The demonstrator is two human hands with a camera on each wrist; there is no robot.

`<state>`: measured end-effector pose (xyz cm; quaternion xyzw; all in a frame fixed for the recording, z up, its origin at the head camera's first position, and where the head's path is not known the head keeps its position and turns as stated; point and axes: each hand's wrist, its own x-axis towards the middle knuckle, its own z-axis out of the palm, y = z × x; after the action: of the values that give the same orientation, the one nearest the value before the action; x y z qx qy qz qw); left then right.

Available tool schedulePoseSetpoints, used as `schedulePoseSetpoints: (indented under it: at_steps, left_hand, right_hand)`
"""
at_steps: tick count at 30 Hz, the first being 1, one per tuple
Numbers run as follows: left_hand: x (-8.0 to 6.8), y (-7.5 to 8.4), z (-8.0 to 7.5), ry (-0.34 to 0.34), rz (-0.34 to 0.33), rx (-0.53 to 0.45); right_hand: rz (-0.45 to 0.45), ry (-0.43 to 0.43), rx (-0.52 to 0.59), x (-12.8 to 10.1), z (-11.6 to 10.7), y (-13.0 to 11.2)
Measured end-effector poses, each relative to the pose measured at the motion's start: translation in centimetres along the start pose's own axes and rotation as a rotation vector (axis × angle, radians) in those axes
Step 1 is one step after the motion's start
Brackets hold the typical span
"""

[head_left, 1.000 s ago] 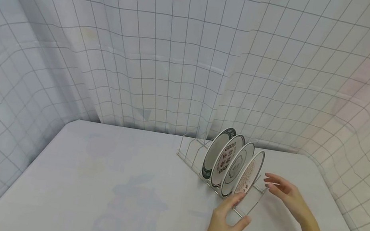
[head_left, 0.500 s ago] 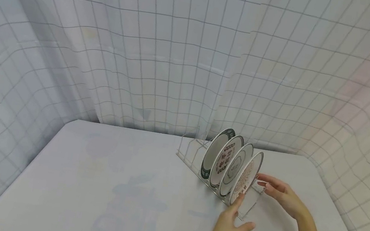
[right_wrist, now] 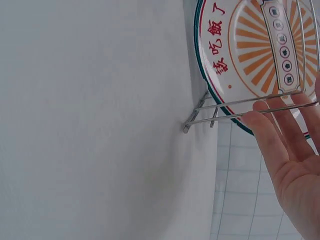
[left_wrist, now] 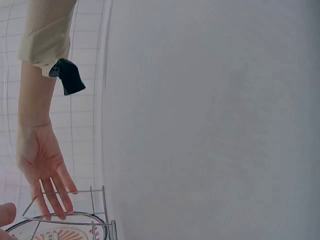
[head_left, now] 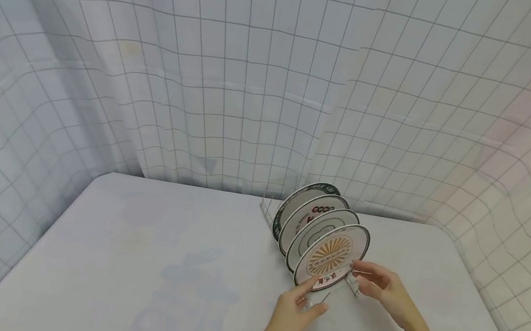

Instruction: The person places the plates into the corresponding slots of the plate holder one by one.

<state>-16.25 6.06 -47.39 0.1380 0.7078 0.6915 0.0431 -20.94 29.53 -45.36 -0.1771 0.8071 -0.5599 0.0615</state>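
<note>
- Two hands, left (head_left: pixel 291 314) and right (head_left: pixel 384 288), fingers straight, flank the rack's (head_left: pixel 328 294) near end, touching its wire.
- Four plates (head_left: pixel 332 254) stand beyond, row running away.

White table (head_left: pixel 151 263), faint pale-blue print on the top, rounded far corners. Grid-pattern curtain (head_left: pixel 236 85) hangs behind it and wraps both sides, thin dark lines on white, draped in folds with a seam near centre. Right side of curtain has a pinkish tint. Light is soft and even, shadows weak.
</note>
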Motion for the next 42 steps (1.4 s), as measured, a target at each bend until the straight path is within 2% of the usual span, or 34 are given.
schedulePoseSetpoints:
  at_steps: [7, 11, 19, 27, 34, 42]
  left_hand:
    - [0.2, 0.2, -3.5, 0.098, 0.002, 0.022]
    - [0.4, 0.2, -5.3, 0.126, 0.003, 0.021]
    - [0.5, 0.5, -8.9, 0.112, -0.005, 0.054]
    - [0.7, -0.2, -12.2, 0.076, -0.01, 0.123]
    - [0.7, -0.2, -14.2, 0.074, -0.036, 0.138]
    - [0.6, 0.2, -14.7, 0.061, -0.015, 0.147]
  right_hand:
    - [0.089, 0.108, 0.017, 0.3, 4.0, -1.5]
    - [0.119, 0.194, 0.043, 0.7, 6.2, -2.0]
    - [0.188, 0.332, 0.107, 1.5, 10.1, -3.5]
    - [0.124, 0.389, 0.119, 2.3, 12.7, -4.6]
    - [0.055, 0.402, 0.051, 2.9, 14.4, -4.9]
    - [0.094, 0.404, 0.016, 3.0, 15.0, -5.1]
